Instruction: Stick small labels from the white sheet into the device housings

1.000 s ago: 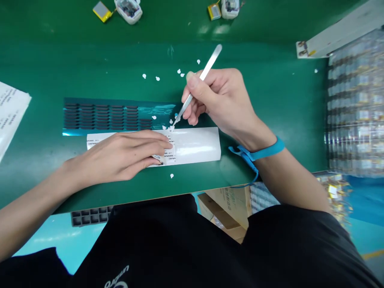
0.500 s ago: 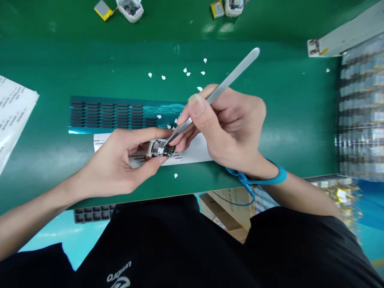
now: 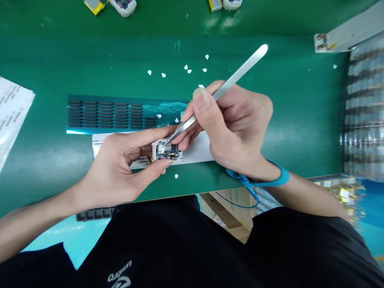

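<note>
My left hand [image 3: 120, 168] grips a small white device [image 3: 155, 151] between thumb and fingers, its circuit board facing up. Metal tweezers [image 3: 240, 74] are pinched in my right hand [image 3: 240, 124], with their tip on the board near a small white piece. The right fingertips are close beside the device's right end. Under both hands lies a white printed strip [image 3: 198, 150]. Behind it is a blue film [image 3: 112, 129] bearing rows of thin dark pieces. A blue band [image 3: 274, 181] circles my right wrist.
Several small white round stickers [image 3: 163, 75] are scattered on the green table [image 3: 90, 56]. Two white devices [image 3: 124, 7] with yellow-edged batteries [image 3: 94, 5] sit at the far edge. A printed sheet [image 3: 13, 114] lies left; clear trays [image 3: 364, 116] are stacked right.
The device has turned in my left hand and moved slightly right, showing more of its board. My right hand and the tweezers have shifted slightly right. The whole view has also moved a little.
</note>
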The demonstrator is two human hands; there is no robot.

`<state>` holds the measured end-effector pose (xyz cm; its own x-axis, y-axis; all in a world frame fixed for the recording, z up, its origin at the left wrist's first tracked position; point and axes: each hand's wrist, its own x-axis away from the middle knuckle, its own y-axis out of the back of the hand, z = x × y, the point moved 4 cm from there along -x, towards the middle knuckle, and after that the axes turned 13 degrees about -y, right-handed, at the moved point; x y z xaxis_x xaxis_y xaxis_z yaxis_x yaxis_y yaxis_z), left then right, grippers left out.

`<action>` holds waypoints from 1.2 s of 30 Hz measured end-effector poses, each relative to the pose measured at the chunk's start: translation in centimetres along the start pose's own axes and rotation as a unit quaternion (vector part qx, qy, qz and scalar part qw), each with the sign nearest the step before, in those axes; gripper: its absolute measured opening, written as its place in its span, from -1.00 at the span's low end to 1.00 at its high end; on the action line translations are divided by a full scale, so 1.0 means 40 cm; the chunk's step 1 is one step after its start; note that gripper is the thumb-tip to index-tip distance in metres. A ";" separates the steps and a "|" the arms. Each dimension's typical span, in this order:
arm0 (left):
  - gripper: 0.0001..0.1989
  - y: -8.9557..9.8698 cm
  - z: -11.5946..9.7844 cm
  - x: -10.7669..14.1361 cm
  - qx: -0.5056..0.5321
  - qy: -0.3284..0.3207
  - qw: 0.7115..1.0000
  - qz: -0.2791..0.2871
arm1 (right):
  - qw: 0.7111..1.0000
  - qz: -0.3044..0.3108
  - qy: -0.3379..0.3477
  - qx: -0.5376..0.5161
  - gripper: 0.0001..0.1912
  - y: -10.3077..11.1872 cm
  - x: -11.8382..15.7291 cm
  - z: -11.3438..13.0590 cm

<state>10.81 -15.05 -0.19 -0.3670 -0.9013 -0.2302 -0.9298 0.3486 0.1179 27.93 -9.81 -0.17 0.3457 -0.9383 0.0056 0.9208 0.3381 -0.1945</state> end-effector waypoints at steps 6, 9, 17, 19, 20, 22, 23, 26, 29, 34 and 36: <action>-0.47 -0.006 0.006 0.010 0.005 -0.009 1.000 -0.012 | 0.999 0.001 0.045 -0.014 -0.79 -0.001 -0.001 0.007; -0.46 -0.009 0.008 0.010 0.013 -0.010 1.000 -0.017 | 0.999 -0.015 0.035 0.021 -0.76 0.000 -0.003 0.005; -0.48 -0.010 0.013 0.010 0.025 0.004 0.999 -0.039 | 0.996 -0.017 0.010 0.089 -0.62 0.008 0.000 0.000; -0.48 -0.008 0.014 0.010 0.028 0.011 0.999 -0.046 | 0.995 -0.020 0.003 0.101 -0.58 0.008 -0.001 -0.004; -0.49 -0.008 0.013 0.010 0.026 0.015 0.998 -0.048 | 0.994 -0.023 0.001 0.104 -0.57 0.008 -0.001 -0.005; -0.50 -0.007 0.010 0.009 0.020 0.018 0.998 -0.051 | 0.994 -0.030 0.001 0.108 -0.57 0.006 0.001 -0.005; -0.51 -0.008 0.008 0.008 0.019 0.019 0.998 -0.050 | 0.994 -0.034 0.002 0.108 -0.58 0.005 0.002 -0.004; -0.59 -0.014 0.009 0.005 0.008 0.030 0.999 -0.041 | 0.995 -0.029 0.030 0.095 -0.66 -0.001 0.010 0.003; -0.67 -0.013 0.010 0.005 -0.029 0.042 0.998 -0.024 | 0.986 -0.028 0.073 0.145 -0.77 -0.002 0.021 0.015; -0.70 0.042 -0.015 -0.014 -0.164 0.019 0.986 0.006 | 0.961 -0.106 0.175 0.187 -0.72 0.026 0.024 0.042; -0.72 0.092 -0.020 -0.033 -0.212 -0.004 0.975 -0.066 | 0.955 -0.131 0.191 0.187 -0.75 0.040 0.013 0.044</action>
<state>7.89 -12.79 1.32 -0.2464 -0.9285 -0.2779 -0.8754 0.0902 0.4748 29.92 -9.64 1.23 0.0689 -0.9279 -0.3664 0.9914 0.0228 0.1287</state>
